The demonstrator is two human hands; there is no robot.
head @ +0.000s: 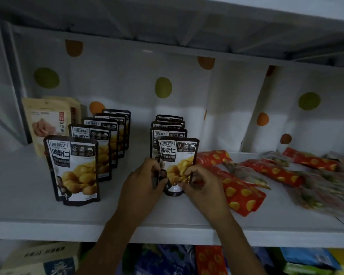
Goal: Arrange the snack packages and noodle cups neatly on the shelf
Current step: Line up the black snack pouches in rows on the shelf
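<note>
On the white shelf [28,181] stand two rows of dark chestnut pouches with yellow kernels printed on them. The left row [75,167] runs back in several upright pouches. At the head of the right row stands the front pouch [178,155]. My left hand [145,181] grips its lower left edge, and my right hand [201,181] pinches its lower right edge. Behind it stand more pouches [168,128]. No noodle cups are visible.
Beige snack bags [46,122] stand at the far left back. Red packets with yellow spots [240,193] and clear-wrapped packets [246,173] lie flat and scattered at the right. A lower shelf holds boxes and bags [209,259]. A spotted backing sheet [163,87] lines the rear.
</note>
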